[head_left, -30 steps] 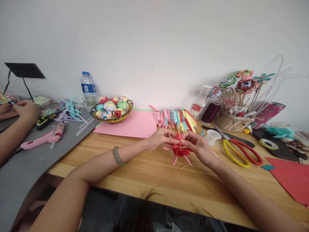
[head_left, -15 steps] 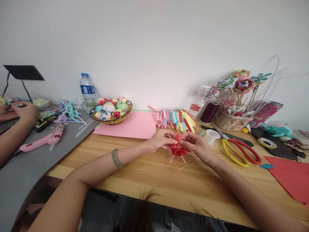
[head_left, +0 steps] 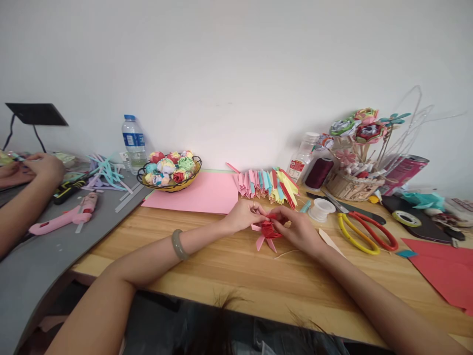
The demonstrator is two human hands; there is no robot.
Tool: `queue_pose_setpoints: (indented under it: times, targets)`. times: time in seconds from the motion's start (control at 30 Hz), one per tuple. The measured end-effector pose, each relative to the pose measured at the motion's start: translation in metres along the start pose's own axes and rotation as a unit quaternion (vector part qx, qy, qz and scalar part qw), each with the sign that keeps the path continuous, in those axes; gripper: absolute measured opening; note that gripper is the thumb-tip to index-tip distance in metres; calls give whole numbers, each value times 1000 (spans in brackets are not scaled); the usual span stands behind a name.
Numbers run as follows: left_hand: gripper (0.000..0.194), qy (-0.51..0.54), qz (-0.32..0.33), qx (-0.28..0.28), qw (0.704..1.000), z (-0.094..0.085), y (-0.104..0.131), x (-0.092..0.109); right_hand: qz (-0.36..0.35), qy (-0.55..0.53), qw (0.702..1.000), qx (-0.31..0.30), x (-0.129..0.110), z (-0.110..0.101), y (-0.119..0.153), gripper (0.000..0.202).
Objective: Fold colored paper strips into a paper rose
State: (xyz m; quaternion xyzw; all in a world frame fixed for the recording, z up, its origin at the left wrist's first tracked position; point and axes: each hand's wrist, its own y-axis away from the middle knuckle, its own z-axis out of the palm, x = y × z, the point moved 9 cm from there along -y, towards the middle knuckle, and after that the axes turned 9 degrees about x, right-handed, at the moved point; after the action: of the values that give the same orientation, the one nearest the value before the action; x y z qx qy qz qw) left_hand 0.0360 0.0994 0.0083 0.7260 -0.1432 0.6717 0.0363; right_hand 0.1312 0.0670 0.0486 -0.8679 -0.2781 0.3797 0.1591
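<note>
A folded red paper piece (head_left: 269,230) with pink pointed strips below it hangs between my two hands, just above the wooden table. My left hand (head_left: 244,216) pinches its upper left edge with thumb and finger. At its upper right, the fingers of my right hand (head_left: 295,228) close on the same red paper. The fingertips of both hands nearly meet and partly cover the fold. Behind them lies a row of folded pink, blue and yellow paper pieces (head_left: 264,184). A thin string (head_left: 286,254) lies on the wood below my right hand.
Pink sheets (head_left: 199,195) and a basket of paper flowers (head_left: 173,186) lie at the back left. Scissors (head_left: 358,234), a white spool (head_left: 321,210) and red paper (head_left: 443,273) are on the right. Far left, another person's hands work beyond a pink glue gun (head_left: 70,217).
The red piece has tilted and its top now sits lower between my fingers. My right hand has shifted slightly, and a pale pointed piece shows beside my right wrist.
</note>
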Motion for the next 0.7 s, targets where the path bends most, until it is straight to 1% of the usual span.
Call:
queue_pose_setpoints:
  times: [0.1, 0.13, 0.2, 0.27, 0.3, 0.37, 0.43, 0.47, 0.5, 0.57, 0.63, 0.7]
  targets:
    - [23, -5, 16, -1, 1000, -1, 1, 7, -69, 62, 996, 13, -11, -5, 1, 15]
    - [28, 3, 9, 2, 1000, -1, 1, 8, -90, 79, 993, 20, -14, -7, 2, 16]
    - [36, 42, -26, 15, 999, -3, 1, 6, -133, 112, 984, 41, -20, -9, 5, 18]
    - [31, 99, -82, 22, 992, -4, 2, 1, -184, 141, 971, 62, -28, -11, 9, 18]
    - [25, 122, -110, 15, 986, -2, 3, -1, -208, 155, 963, 72, -31, -12, 11, 18]
    - [17, 146, -159, -19, 976, 4, 7, -5, -246, 169, 951, 84, -36, -12, 14, 20]
    - [12, 145, -177, -56, 972, 9, 11, -4, -269, 162, 946, 85, -39, -12, 15, 22]
    - [9, 140, -170, -59, 974, 9, 11, -2, -274, 154, 945, 87, -40, -14, 15, 22]
    - [8, 136, -158, -51, 977, 7, 10, 0, -271, 146, 946, 95, -40, -16, 14, 21]
    - [11, 126, -114, -7, 985, 0, 6, 5, -241, 132, 953, 128, -39, -25, 10, 18]
    - [11, 108, -51, 39, 992, -7, 3, 14, -176, 111, 965, 160, -34, -36, 5, 15]
    - [9, 76, 22, 68, 995, -12, 2, 24, -92, 75, 979, 168, -24, -41, 1, 13]
